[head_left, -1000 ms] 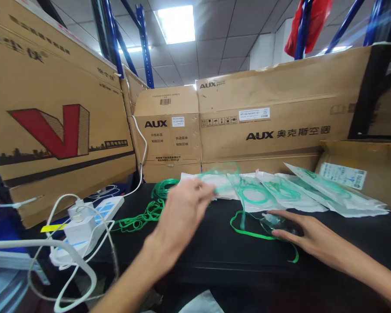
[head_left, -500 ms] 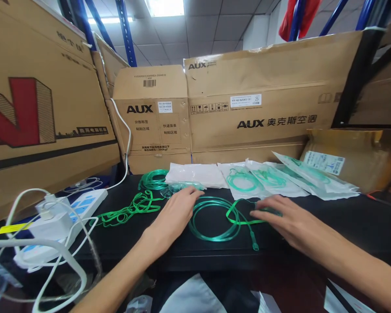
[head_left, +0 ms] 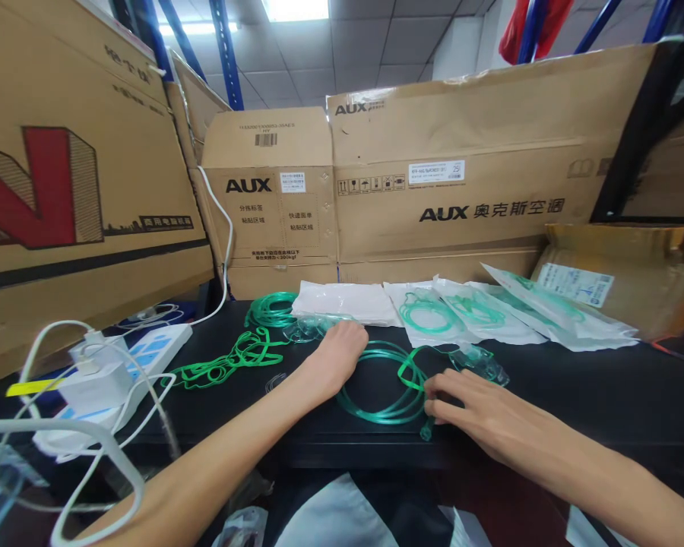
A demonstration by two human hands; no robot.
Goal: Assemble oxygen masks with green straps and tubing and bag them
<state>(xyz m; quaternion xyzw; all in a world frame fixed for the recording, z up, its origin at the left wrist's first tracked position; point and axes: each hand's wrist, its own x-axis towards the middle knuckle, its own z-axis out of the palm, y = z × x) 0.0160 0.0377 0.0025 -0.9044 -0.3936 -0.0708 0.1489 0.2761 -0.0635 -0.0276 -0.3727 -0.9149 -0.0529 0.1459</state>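
Note:
A coil of translucent green tubing (head_left: 379, 417) lies on the black table in front of me. My left hand (head_left: 342, 357) is closed at the upper left edge of the coil, apparently round the tubing; its fingertips are hidden. At the coil's right side, the thumb and fingers of my right hand (head_left: 453, 395) pinch the tubing just above its green end connector (head_left: 426, 431). A bright green strap (head_left: 406, 368) loops over the coil. It runs toward a clear plastic mask (head_left: 482, 363) behind my right hand.
Green straps (head_left: 233, 363) and another tubing coil (head_left: 270, 310) lie left, beside clear plastic parts (head_left: 308, 327). White packets (head_left: 345, 302) and bagged green tubing (head_left: 427, 315) line the back. A power strip (head_left: 159, 349) with white cables sits left. Cardboard boxes (head_left: 461, 167) wall the table.
My left hand has moved right and curled at the coil. My right hand has moved left and down from the mask to the tubing's end, uncovering the mask. The view has shifted slightly.

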